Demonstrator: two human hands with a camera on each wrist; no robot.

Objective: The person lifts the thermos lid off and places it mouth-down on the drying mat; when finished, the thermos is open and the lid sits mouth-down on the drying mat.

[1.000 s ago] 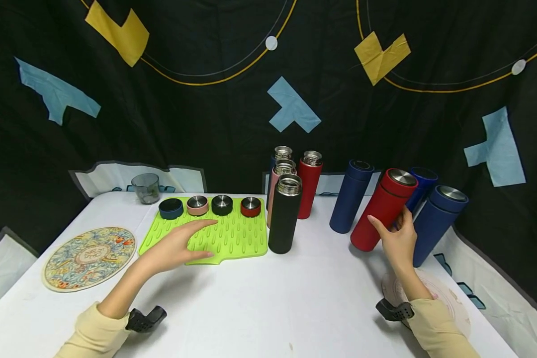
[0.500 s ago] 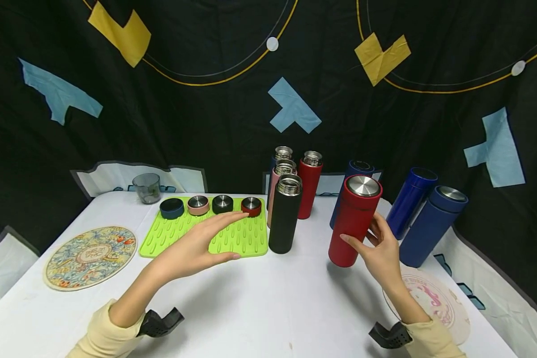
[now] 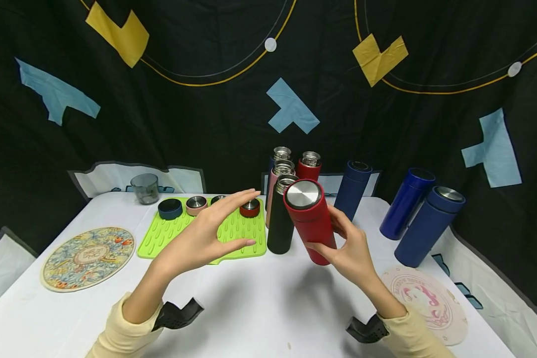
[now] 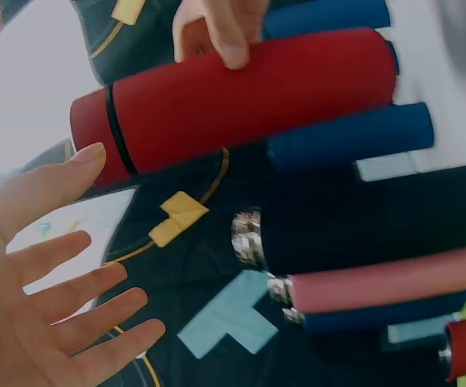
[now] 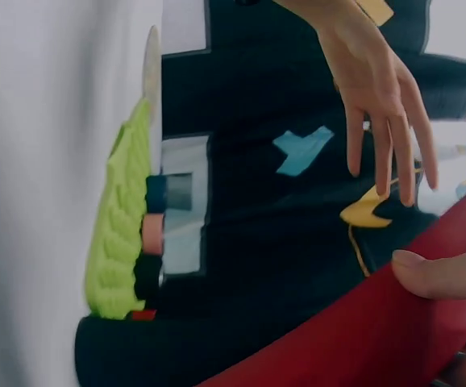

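Observation:
My right hand (image 3: 351, 246) grips a red thermos flask (image 3: 312, 223) around its body and holds it over the table, tilted, its steel-topped lid facing up toward me. In the left wrist view a black ring marks the joint between lid and body of the red flask (image 4: 249, 97). My left hand (image 3: 201, 238) hovers to the left of it, thumb and fingers spread and nothing between them. Behind the held flask stand several lidless flasks: a black one (image 3: 279, 233), a pink one (image 3: 271, 199), a blue one and another red one (image 3: 309, 171).
A green mat (image 3: 241, 231) carries several flask lids, including a blue one (image 3: 170, 209) and a pink one (image 3: 197, 205). Lidded blue flasks (image 3: 429, 226) stand at the right. A glass (image 3: 145, 189), a patterned round mat (image 3: 89, 258) and a pink-printed round mat (image 3: 429, 303) also lie about.
My right hand has carried the red flask leftward from among the blue flasks to the middle, tipping its lid toward me. My left hand has moved right, staying spread.

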